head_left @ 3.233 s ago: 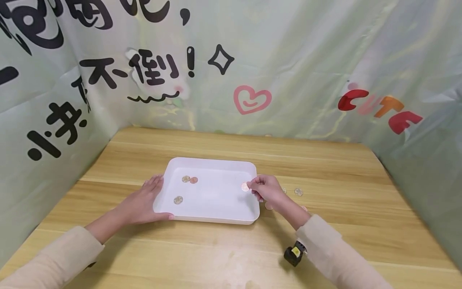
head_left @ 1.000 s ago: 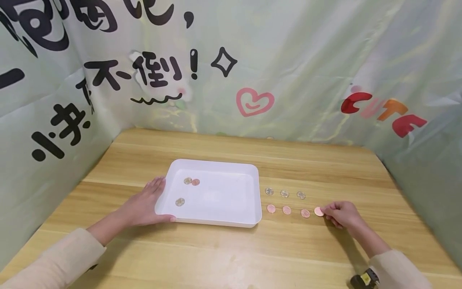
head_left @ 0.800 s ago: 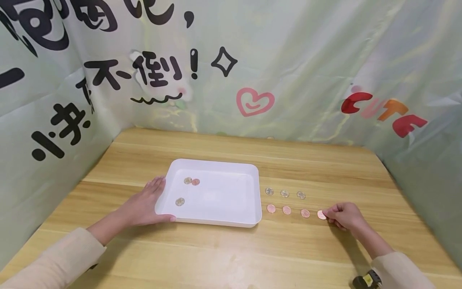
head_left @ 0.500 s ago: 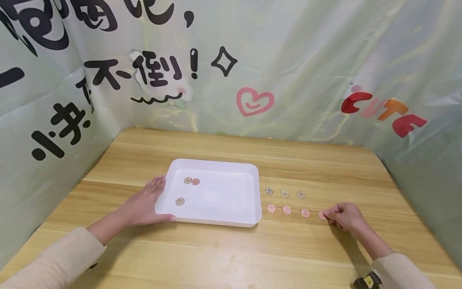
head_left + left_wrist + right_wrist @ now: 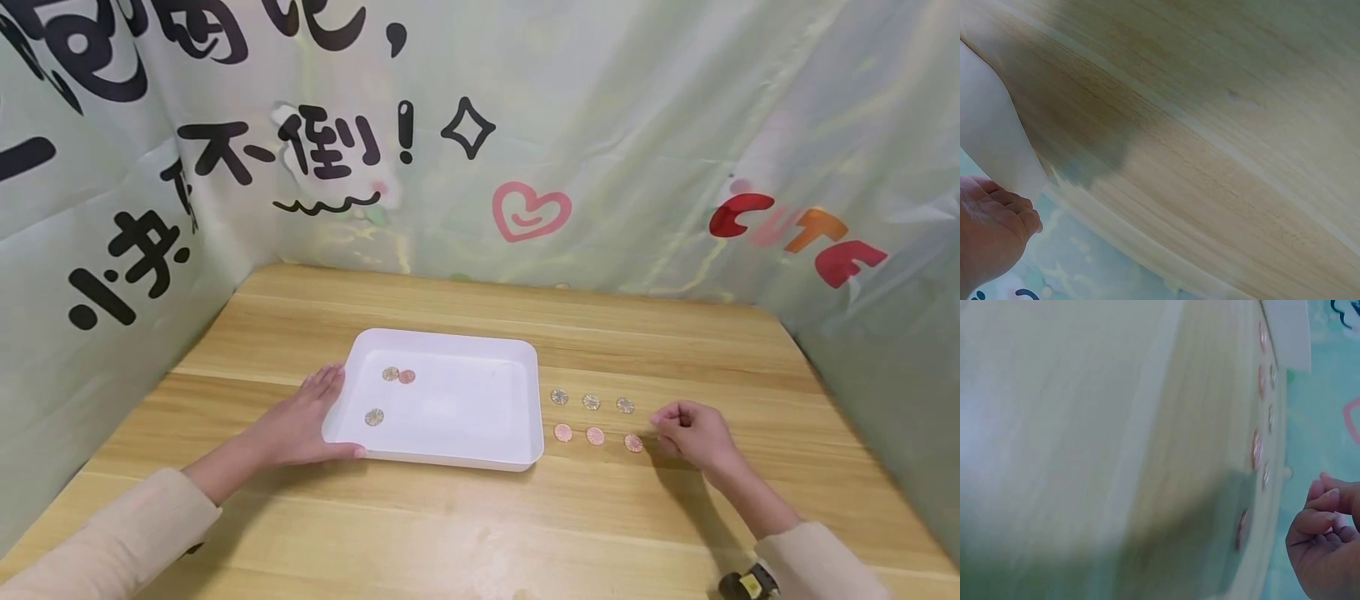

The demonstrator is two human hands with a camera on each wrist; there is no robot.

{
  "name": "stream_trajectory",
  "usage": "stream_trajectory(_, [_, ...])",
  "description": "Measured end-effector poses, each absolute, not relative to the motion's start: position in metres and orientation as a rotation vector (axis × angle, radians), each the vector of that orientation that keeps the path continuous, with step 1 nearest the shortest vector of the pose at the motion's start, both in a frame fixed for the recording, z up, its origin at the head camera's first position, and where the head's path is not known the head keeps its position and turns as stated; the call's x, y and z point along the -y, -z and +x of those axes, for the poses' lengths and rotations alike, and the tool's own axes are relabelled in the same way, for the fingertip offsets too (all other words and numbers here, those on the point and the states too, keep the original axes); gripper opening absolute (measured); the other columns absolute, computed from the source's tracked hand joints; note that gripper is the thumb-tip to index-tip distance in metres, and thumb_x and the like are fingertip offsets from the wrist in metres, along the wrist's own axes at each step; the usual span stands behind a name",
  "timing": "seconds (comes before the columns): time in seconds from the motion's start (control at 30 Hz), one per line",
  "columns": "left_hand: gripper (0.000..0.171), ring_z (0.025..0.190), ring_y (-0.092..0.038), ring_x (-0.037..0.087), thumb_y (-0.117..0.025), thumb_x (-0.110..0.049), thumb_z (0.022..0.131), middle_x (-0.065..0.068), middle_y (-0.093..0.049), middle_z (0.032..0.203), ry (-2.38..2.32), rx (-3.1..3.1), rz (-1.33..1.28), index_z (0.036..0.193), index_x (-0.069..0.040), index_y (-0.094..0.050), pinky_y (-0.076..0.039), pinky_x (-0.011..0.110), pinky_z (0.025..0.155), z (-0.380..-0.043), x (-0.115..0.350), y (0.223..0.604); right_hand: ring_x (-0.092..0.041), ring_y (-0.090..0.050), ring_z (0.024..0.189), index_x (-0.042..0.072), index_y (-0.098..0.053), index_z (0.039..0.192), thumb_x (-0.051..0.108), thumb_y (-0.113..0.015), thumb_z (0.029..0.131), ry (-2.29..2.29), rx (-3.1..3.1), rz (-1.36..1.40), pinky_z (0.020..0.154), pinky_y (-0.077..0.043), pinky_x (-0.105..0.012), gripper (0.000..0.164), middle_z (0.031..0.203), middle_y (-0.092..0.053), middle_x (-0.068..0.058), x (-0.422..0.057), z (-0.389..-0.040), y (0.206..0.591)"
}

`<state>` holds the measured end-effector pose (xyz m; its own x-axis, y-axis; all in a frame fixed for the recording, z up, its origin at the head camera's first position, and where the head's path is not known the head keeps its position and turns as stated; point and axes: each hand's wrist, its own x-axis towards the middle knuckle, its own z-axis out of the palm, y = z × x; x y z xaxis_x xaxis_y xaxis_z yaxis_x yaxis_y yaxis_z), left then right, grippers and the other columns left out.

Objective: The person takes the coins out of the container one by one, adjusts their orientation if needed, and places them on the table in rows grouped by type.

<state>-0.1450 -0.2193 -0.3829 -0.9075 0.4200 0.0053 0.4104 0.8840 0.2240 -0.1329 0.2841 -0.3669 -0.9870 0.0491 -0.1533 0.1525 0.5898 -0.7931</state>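
Note:
A white tray (image 5: 442, 408) sits on the table, with two silvery-gold coins (image 5: 374, 417) and a copper coin (image 5: 407, 377) inside. My left hand (image 5: 303, 425) rests at its left end, fingers straight along the side and thumb at the front edge. Right of the tray, three silvery coins (image 5: 592, 402) form a back row and several copper coins (image 5: 596, 436) a front row. My right hand (image 5: 693, 433) is raised beside the rows' right end, fingers curled and holding nothing. The last copper coin (image 5: 1241, 529) shows in the right wrist view; the hand hides it in the head view.
The wooden table (image 5: 450, 525) is bordered at the back and both sides by a printed cloth (image 5: 637, 125). A small black device (image 5: 750, 582) hangs at my right sleeve (image 5: 817, 554).
My right hand took a copper coin from the tray to the right end of the front row, let it go, and has now lifted slightly back and left. The left hand stays at the tray.

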Motion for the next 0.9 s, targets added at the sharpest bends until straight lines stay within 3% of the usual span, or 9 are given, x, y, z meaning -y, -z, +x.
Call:
stream_trajectory(0.2, [0.114,0.137,-0.022,0.046,-0.064,-0.065,0.070,0.032,-0.024,0.147,-0.338,-3.007,0.673,0.138,0.017,-0.024,-0.024,0.054,0.112,-0.145,0.219,0.382,-0.004,-0.040,0.048,-0.010,-0.055,0.095,0.014,-0.056,0.092,1.426,-2.690,0.151,0.039,-0.032,-0.017,0.025,0.062,-0.050,0.001,-0.261,-0.137,0.358])
stream_trajectory(0.37, [0.113,0.137,-0.022,0.046,-0.065,-0.064,0.070,0.033,-0.024,0.146,-0.330,-3.002,0.681,0.138,0.018,-0.025,-0.023,0.055,0.112,-0.145,0.218,0.380,-0.005,-0.044,0.051,-0.008,-0.056,0.092,0.011,-0.057,0.091,1.466,-2.706,0.099,0.042,-0.038,-0.018,0.020,0.063,-0.053,0.000,-0.241,-0.143,0.354])
stream_trajectory(0.9, [0.113,0.136,-0.023,0.046,-0.064,-0.064,0.070,0.033,-0.025,0.146,-0.308,-3.003,0.691,0.137,0.018,-0.026,-0.024,0.055,0.112,-0.145,0.218,0.378,-0.007,-0.044,0.049,-0.010,-0.059,0.093,0.003,-0.058,0.087,1.642,-2.568,-0.104,0.042,-0.036,-0.016,0.014,0.064,-0.053,-0.002,-0.164,-0.158,0.356])
